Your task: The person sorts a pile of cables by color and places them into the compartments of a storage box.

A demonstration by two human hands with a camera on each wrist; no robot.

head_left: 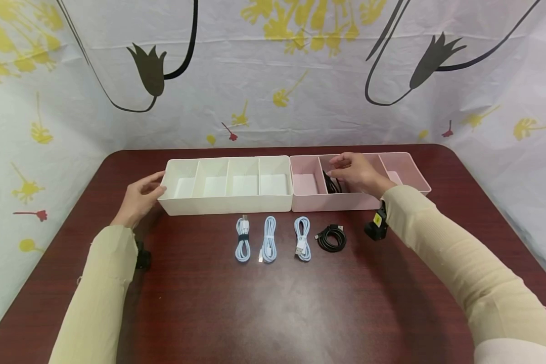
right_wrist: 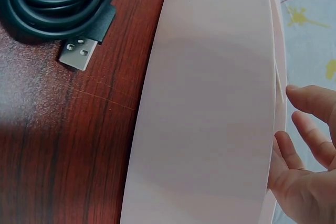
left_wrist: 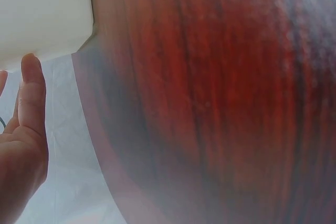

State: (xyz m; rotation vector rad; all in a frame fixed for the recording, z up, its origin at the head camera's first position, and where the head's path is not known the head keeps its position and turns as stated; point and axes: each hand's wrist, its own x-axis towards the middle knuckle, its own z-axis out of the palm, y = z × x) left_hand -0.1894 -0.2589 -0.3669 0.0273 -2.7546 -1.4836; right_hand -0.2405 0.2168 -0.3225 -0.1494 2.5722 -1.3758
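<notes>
My left hand (head_left: 138, 198) touches the left end of a white divided box (head_left: 227, 206); its thumb and fingers are fairly straight. My right hand (head_left: 357, 173) is over a pink divided box (head_left: 336, 203), fingers loosely apart with nothing seen between them. Beside those fingertips a black cable (head_left: 332, 184) lies in the second compartment from the left, partly hidden by a divider and the front wall. On the table in front lie three light blue coiled cables (head_left: 243, 240) (head_left: 269, 240) (head_left: 302, 238) and a black coiled USB cable (head_left: 338, 237).
The two boxes stand end to end near the back of the dark red wooden table (head_left: 273, 313). Behind it hangs a white patterned cloth (head_left: 273, 121). A black wrist camera (head_left: 376, 225) sits under my right wrist, close to the pink box's front.
</notes>
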